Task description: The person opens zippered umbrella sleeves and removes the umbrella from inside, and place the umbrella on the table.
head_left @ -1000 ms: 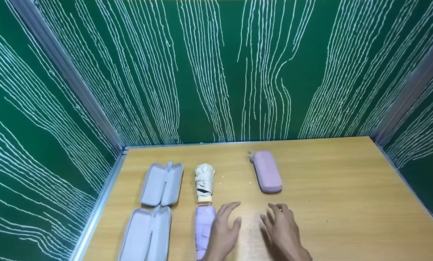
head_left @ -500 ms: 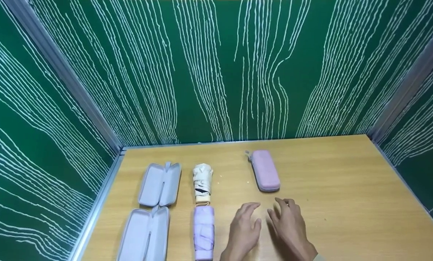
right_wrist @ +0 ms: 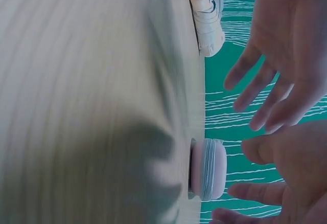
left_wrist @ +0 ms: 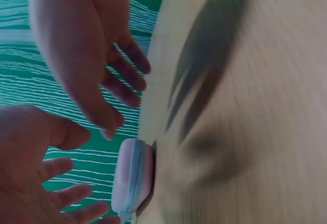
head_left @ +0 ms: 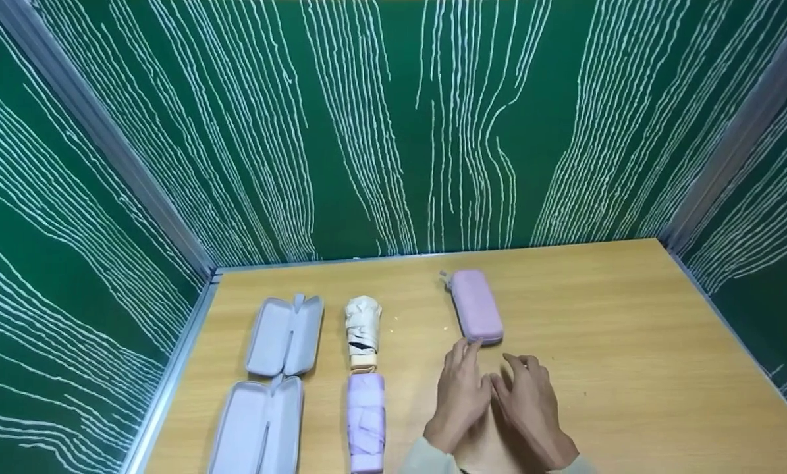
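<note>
Left hand (head_left: pixel 460 390) and right hand (head_left: pixel 530 399) hover palms facing, fingers loosely spread, an oblong pink zippered case (head_left: pixel 476 304) just ahead of them.

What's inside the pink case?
The pink case is closed, so whatever might be inside is hidden. You can only see its outside, with a grey zip band along the side.

The left hand (head_left: pixel 462 390) hovers at the near end of the pink case (head_left: pixel 476 306) — the right hand (head_left: pixel 530 400) level with it, slightly to the case's right — both with relaxed fingers, thumb tips close together, pale sleeves (head_left: pixel 428 458) behind.
</note>
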`<act>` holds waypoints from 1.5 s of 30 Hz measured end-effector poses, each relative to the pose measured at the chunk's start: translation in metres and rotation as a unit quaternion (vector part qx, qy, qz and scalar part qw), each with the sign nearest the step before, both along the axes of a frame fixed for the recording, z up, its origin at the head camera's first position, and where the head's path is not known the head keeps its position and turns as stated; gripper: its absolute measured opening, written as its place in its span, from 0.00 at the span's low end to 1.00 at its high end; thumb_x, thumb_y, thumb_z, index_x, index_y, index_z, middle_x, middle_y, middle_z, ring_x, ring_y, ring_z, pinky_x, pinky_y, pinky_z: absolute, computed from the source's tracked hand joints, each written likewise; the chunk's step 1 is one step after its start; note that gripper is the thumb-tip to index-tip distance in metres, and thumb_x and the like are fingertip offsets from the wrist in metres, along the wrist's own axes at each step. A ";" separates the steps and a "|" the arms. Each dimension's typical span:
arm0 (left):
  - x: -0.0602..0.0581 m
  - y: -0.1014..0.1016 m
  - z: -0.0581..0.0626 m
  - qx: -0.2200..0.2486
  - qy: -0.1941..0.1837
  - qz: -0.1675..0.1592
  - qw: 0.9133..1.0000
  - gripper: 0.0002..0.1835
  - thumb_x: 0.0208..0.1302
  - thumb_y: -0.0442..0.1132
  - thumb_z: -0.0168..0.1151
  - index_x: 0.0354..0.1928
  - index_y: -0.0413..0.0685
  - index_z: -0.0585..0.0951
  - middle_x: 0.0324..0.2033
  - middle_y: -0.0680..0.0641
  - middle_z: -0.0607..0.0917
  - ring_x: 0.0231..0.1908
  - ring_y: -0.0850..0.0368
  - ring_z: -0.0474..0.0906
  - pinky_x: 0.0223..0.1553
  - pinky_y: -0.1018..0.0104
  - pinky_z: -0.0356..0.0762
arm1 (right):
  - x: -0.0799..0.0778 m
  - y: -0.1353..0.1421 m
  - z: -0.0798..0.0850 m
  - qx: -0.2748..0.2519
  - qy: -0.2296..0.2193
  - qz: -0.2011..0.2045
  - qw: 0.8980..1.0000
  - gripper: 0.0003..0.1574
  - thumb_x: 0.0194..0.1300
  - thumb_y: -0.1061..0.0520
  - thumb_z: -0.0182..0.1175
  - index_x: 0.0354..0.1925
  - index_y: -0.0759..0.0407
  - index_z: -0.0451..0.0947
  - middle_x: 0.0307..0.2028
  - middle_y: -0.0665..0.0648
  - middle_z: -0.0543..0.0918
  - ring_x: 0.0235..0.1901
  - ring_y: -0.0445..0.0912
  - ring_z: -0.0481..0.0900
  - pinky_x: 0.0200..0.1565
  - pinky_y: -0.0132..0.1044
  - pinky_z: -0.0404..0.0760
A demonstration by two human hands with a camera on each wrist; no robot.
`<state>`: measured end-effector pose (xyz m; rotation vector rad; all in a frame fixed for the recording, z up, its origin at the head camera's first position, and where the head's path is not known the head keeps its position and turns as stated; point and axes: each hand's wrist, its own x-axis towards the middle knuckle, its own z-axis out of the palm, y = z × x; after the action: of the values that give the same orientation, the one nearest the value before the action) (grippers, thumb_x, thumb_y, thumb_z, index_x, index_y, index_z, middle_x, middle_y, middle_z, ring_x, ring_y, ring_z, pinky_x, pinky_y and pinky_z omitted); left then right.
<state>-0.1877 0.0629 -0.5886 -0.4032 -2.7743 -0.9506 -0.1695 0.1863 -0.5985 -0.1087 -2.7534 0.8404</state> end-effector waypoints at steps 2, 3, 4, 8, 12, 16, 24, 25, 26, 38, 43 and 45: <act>-0.005 0.003 -0.001 -0.007 0.004 0.003 1.000 0.33 0.53 0.37 0.64 0.64 0.47 0.68 0.61 0.44 0.67 0.59 0.51 0.64 0.53 0.61 0.71 | -0.002 0.001 0.000 0.003 0.013 -0.002 1.000 0.29 0.54 0.52 0.65 0.52 0.66 0.75 0.45 0.68 0.74 0.44 0.62 0.72 0.40 0.55 0.73; -0.008 0.005 -0.001 -0.011 0.007 0.004 1.000 0.33 0.53 0.37 0.64 0.64 0.47 0.68 0.62 0.44 0.66 0.60 0.51 0.64 0.53 0.61 0.71 | -0.002 0.001 0.000 0.005 0.020 -0.003 1.000 0.29 0.54 0.53 0.65 0.52 0.66 0.76 0.45 0.68 0.74 0.44 0.62 0.72 0.39 0.55 0.74; -0.010 0.006 -0.002 -0.016 0.009 0.004 1.000 0.33 0.53 0.37 0.63 0.64 0.48 0.68 0.62 0.44 0.66 0.60 0.50 0.63 0.53 0.60 0.71 | -0.003 0.002 0.000 0.007 0.027 -0.003 1.000 0.29 0.53 0.53 0.65 0.51 0.66 0.76 0.44 0.68 0.74 0.43 0.62 0.72 0.39 0.55 0.74; -0.019 0.010 -0.005 -0.029 0.027 0.008 0.999 0.34 0.52 0.37 0.64 0.64 0.50 0.68 0.63 0.43 0.65 0.61 0.49 0.63 0.51 0.59 0.72 | -0.006 0.003 0.001 0.011 0.048 -0.002 0.999 0.27 0.52 0.56 0.66 0.50 0.67 0.77 0.43 0.68 0.75 0.42 0.63 0.73 0.38 0.55 0.74; -0.025 0.012 -0.007 -0.039 0.044 0.008 0.998 0.34 0.51 0.36 0.64 0.63 0.49 0.69 0.64 0.42 0.64 0.60 0.49 0.63 0.50 0.58 0.72 | -0.008 0.004 0.001 0.011 0.057 0.001 0.998 0.26 0.53 0.57 0.66 0.49 0.68 0.77 0.42 0.69 0.75 0.41 0.63 0.73 0.37 0.55 0.74; -0.031 0.014 -0.007 -0.058 0.065 0.000 0.996 0.33 0.51 0.36 0.64 0.63 0.49 0.69 0.64 0.42 0.64 0.61 0.48 0.62 0.51 0.59 0.72 | -0.011 0.006 0.002 0.014 0.063 -0.001 0.998 0.25 0.54 0.58 0.65 0.50 0.68 0.77 0.42 0.69 0.75 0.40 0.63 0.73 0.36 0.55 0.74; -0.041 0.021 -0.010 -0.115 0.088 -0.012 0.989 0.30 0.53 0.36 0.61 0.61 0.51 0.71 0.64 0.43 0.64 0.61 0.49 0.62 0.51 0.60 0.72 | -0.022 0.014 0.004 0.025 0.071 -0.001 0.997 0.24 0.55 0.59 0.63 0.50 0.68 0.76 0.42 0.70 0.75 0.40 0.64 0.73 0.35 0.55 0.74; -0.042 0.022 -0.011 -0.121 0.091 -0.013 0.988 0.29 0.53 0.36 0.61 0.61 0.51 0.71 0.64 0.43 0.64 0.61 0.48 0.62 0.51 0.60 0.72 | -0.023 0.015 0.004 0.027 0.069 -0.001 0.997 0.24 0.55 0.59 0.63 0.50 0.68 0.76 0.42 0.70 0.75 0.40 0.64 0.73 0.35 0.55 0.74; -0.043 0.023 -0.011 -0.127 0.091 -0.014 0.988 0.29 0.53 0.36 0.61 0.61 0.51 0.72 0.64 0.43 0.64 0.62 0.48 0.62 0.51 0.60 0.72 | -0.024 0.016 0.004 0.028 0.067 -0.001 0.997 0.24 0.56 0.59 0.63 0.50 0.68 0.76 0.42 0.70 0.75 0.40 0.64 0.73 0.36 0.55 0.73; -0.049 0.034 -0.018 -0.238 0.068 -0.025 0.969 0.27 0.56 0.44 0.61 0.60 0.60 0.72 0.64 0.48 0.66 0.64 0.48 0.59 0.60 0.60 0.63 | -0.030 0.025 0.003 0.034 0.046 0.001 0.998 0.24 0.57 0.58 0.62 0.52 0.68 0.75 0.44 0.70 0.74 0.42 0.64 0.72 0.38 0.55 0.73; -0.053 0.034 -0.019 -0.262 0.101 -0.018 0.960 0.28 0.53 0.45 0.62 0.59 0.59 0.72 0.60 0.49 0.70 0.60 0.50 0.64 0.56 0.61 0.67 | -0.034 0.026 0.002 0.035 0.052 0.003 0.998 0.24 0.57 0.59 0.62 0.51 0.68 0.75 0.44 0.70 0.74 0.42 0.64 0.72 0.38 0.56 0.73; -0.054 0.033 -0.018 -0.269 0.109 -0.014 0.957 0.29 0.51 0.46 0.63 0.59 0.59 0.72 0.57 0.50 0.71 0.56 0.51 0.65 0.53 0.62 0.69 | -0.036 0.027 0.001 0.037 0.061 0.005 0.997 0.24 0.56 0.59 0.62 0.51 0.68 0.75 0.43 0.70 0.74 0.41 0.65 0.72 0.38 0.56 0.73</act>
<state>-0.2420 0.0963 -0.6064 -0.5812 -2.7842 -0.1193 -0.2059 0.2131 -0.5973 -0.0282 -2.6689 0.7221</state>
